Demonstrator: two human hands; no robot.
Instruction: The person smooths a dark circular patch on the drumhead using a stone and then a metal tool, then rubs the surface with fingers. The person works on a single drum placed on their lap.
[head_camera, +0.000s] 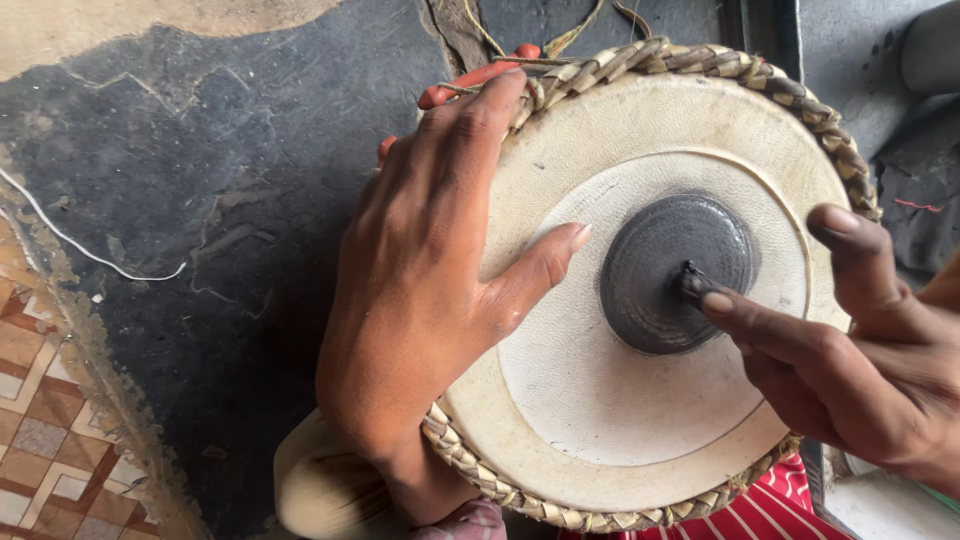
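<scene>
While the cracked dark floor (230, 200) lies off to our left, our left hand (430, 290) spreads flat over the drum (620, 420) rim, bracing it, and our right hand (850, 360) presses a fingertip onto the black centre patch (660, 260).

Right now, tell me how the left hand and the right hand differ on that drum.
The left hand lies spread over the drum's braided rim, thumb on the pale skin; the right hand reaches in from the side. The left lies flat; the right points one fingertip at the dark centre patch. Both are bare and touch the drumhead.
</scene>
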